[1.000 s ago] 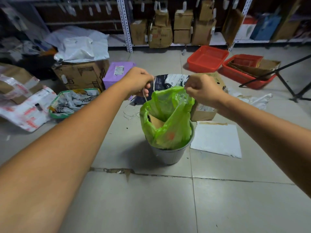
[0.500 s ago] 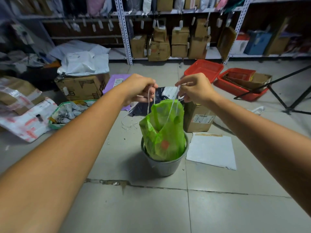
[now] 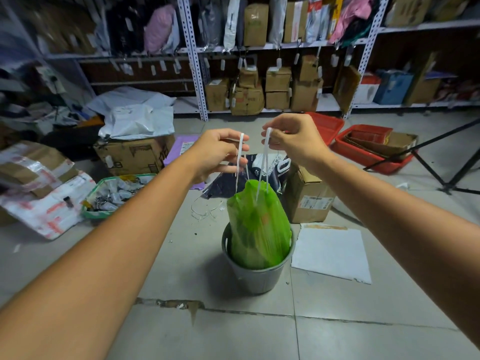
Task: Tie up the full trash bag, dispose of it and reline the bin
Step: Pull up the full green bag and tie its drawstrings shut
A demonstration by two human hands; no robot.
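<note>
- Head view: green trash bag sat in the grey bin on the floor, centre of the scene, its mouth cinched to a narrow neck at the top.
- Bag's long axis ran upright, neck pointing up toward the hands; lower part was seated inside the bin.
- Two white drawstring loops ran from the neck: left drawstring loop, right drawstring loop, both taut and near vertical.
- Left hand pinched its loop, fingers closed on it; right hand likewise pinched its own.
- Hands were above the bag, slightly on its far side, left and right of the neck, near each other but apart.
- Neither hand was clearly nearer the neck; roughly equal.
- Judgement: the knot needs the loops crossed just above the neck, so the left–right gap between them is what matters.
- Cardboard box stood just beside the bin, far right.
</note>
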